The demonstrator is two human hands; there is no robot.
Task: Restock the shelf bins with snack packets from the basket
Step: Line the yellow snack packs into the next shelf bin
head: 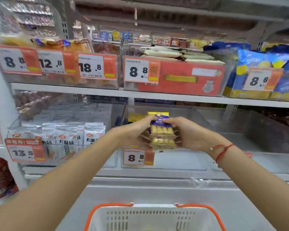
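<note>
A: Both arms are out over the white basket (154,215) with its orange handles, and both hands are on the same thing: a stack of clear snack packets (162,132) showing yellow biscuit rolls, purple label on top.

B: The left hand (137,129) is wrapped round the stack's left side, fingers closed on it. The right hand (187,132) clamps the right side, thumb up on the purple label. There's a red string bracelet (222,151) on that wrist.

A: Where's the stack sitting?

B: Held at the front of the clear shelf bin (182,160) on the lower shelf, just above its 8.8 price tag (138,157). One more yellow packet (135,116) lies behind in that bin.

A: To the left, a bin of white noodle-snack packs (70,137). Motion blurs the upper shelf.
</note>
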